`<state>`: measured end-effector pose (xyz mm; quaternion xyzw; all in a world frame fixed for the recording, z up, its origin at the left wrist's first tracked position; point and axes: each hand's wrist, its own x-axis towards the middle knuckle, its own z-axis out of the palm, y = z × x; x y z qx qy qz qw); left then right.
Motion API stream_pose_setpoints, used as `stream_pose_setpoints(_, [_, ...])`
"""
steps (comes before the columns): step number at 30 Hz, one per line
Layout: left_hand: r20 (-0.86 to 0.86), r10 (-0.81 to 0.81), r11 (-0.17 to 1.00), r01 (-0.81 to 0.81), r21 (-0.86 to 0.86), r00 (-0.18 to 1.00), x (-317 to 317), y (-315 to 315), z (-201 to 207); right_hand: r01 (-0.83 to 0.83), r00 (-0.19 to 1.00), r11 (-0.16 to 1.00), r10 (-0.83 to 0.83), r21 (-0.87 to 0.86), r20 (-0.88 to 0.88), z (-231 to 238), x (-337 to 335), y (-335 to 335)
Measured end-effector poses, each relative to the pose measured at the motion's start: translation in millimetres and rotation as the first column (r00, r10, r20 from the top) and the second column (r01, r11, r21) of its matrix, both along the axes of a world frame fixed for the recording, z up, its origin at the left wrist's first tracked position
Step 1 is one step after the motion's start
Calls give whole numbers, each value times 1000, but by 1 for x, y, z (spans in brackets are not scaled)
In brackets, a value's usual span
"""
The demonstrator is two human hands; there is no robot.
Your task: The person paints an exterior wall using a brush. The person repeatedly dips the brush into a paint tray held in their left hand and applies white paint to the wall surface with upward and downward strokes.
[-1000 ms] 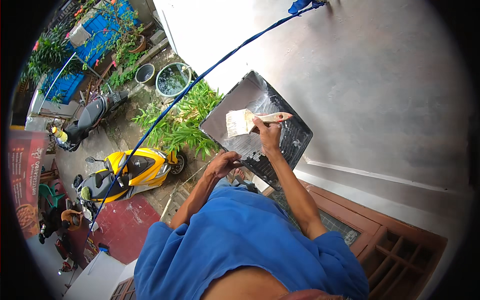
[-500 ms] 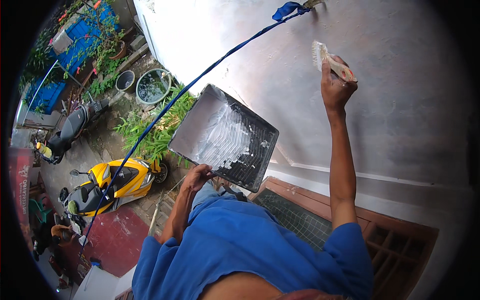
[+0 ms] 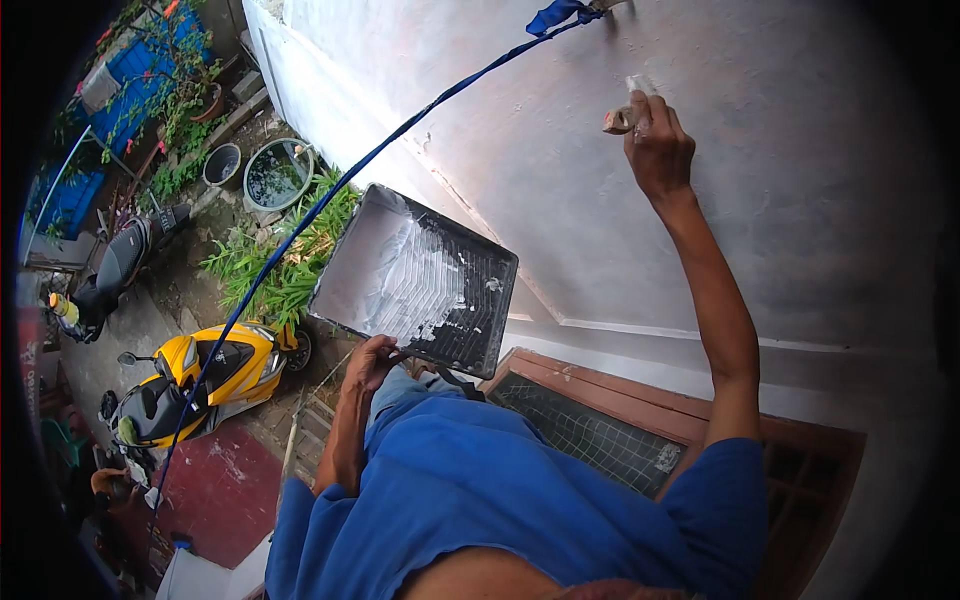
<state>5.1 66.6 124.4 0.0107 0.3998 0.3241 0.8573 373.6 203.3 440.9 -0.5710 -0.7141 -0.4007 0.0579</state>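
Observation:
My left hand [image 3: 370, 362] grips the near edge of a black paint tray [image 3: 480, 318] and holds it tilted in front of me. White paint coats the ribbed slope and the deeper left end of the tray. Up and to the right, my right hand [image 3: 664, 155] is closed round a paintbrush [image 3: 619, 121]. Its handle end points left, and the white bristles stick out beyond my fingers, close to the wall [image 3: 790, 200]. Whether the bristles touch the wall I cannot tell. The wall's surface is patchy grey-white.
A twisted blue cloth line [image 3: 300, 250] runs from the wall down to the lower left. Below stand a yellow scooter [image 3: 230, 370], a dark motorbike [image 3: 125, 250], leafy plants [image 3: 270, 260] and a round water tub [image 3: 278, 174]. A brown-framed window [image 3: 600, 425] lies below the wall.
My right hand has turned the brush over, so its handle now points left instead of right, and has moved slightly left and up. The whole view has shifted a little; the left hand keeps the tray.

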Motion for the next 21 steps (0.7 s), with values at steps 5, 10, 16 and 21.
stream_pose_setpoints(5, [-5, 0, 1000, 0, -10, 1000, 3, 3, 20, -56, 979, 991, 30, -123, -201, -3, 12, 19])
stream_pose_setpoints(10, [1, -5, 1000, 5, 17, 1000, 3, 2, 5, -128, 987, 968, 103, 217, 122, 119, 3, 37])
stream_pose_setpoints(16, [40, 23, 999, -24, 24, 999, 0, -5, -10, -4, 882, 945, -151, 327, 447, 115, 0, 47])
stream_pose_setpoints(21, [23, 21, 1000, -21, 6, 1000, 4, -3, 5, -32, 990, 974, 63, -226, 129, -28, -4, 34])
